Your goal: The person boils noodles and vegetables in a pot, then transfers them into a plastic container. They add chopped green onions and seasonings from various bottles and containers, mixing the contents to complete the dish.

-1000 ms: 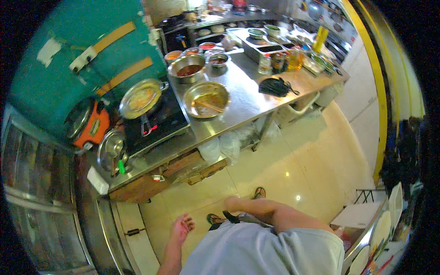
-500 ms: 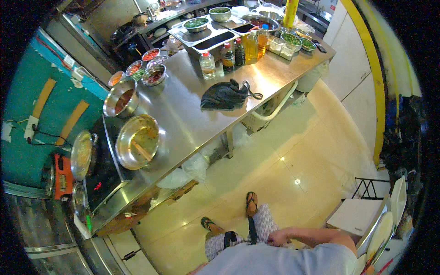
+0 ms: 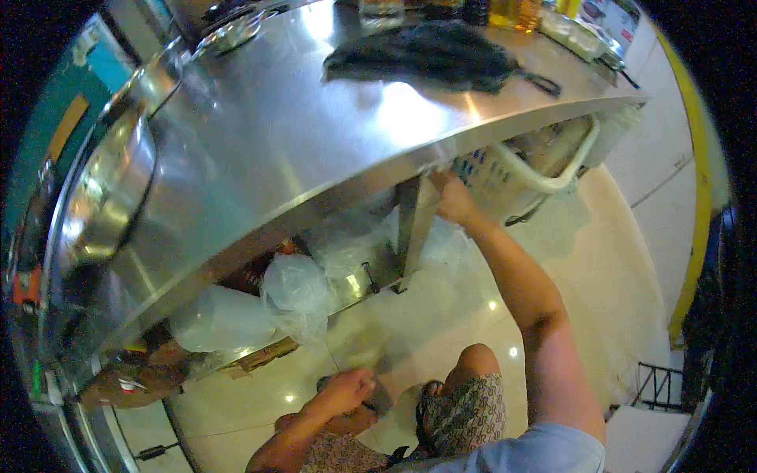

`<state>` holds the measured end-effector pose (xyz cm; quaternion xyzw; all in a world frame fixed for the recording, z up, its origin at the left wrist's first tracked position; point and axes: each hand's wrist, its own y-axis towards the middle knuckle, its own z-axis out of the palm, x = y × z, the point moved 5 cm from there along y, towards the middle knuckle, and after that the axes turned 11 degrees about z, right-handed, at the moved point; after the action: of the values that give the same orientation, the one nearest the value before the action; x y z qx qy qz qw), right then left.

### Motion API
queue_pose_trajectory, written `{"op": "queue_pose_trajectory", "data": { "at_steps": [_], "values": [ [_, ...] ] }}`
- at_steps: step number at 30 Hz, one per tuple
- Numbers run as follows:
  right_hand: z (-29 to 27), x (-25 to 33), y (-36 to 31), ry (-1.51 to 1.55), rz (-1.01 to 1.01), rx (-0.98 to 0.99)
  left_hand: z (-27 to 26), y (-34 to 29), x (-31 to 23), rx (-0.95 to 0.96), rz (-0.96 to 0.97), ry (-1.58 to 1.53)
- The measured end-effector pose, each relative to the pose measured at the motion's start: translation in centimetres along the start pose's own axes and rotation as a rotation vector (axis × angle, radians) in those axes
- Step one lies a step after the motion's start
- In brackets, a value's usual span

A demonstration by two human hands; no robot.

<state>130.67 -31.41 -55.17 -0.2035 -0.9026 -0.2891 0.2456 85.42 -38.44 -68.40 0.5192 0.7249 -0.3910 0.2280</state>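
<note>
Just under the front edge (image 3: 473,138) of the steel table (image 3: 260,158) sits the white basket (image 3: 498,175), our right hand (image 3: 452,199) beside it at the table leg (image 3: 412,225); our left hand (image 3: 351,392) curls near our knees (image 3: 477,363); we cannot tell whether either grasps anything; tiled floor (image 3: 583,252) stretches rightward

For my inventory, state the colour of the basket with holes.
Off-white basket, in the head view.

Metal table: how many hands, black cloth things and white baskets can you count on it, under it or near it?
Left hand and right hand: 2 hands
Black cloth thing on the metal table: 1
White basket, partly under the tabletop: 1
Total: 4
</note>
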Motion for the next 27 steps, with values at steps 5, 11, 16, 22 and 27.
{"op": "queue_pose_trajectory", "data": {
  "at_steps": [5, 11, 16, 22, 27],
  "values": [
    [7.7, -0.9, 7.4, -0.261, 0.050, 0.048, 1.6, 7.1, 4.0, -0.010, 0.021, 0.151],
    [4.5, -0.4, 6.7, -0.080, 0.210, 0.114, 2.0, 4.6, 6.5, 0.064, -0.065, 0.136],
    [-0.5, 0.9, 0.6, 0.288, 0.530, 0.233, 1.3, 3.6, 5.8, 0.043, -0.117, 0.152],
    [0.0, 2.1, -0.8, 1.136, 0.818, 0.144, 1.8, 2.8, 4.7, -0.028, -0.107, 0.182],
    [-0.1, 3.7, 0.2, 1.161, 0.622, 0.301, 1.6, 2.6, 3.7, -0.053, -0.092, 0.176]
  ]
}}
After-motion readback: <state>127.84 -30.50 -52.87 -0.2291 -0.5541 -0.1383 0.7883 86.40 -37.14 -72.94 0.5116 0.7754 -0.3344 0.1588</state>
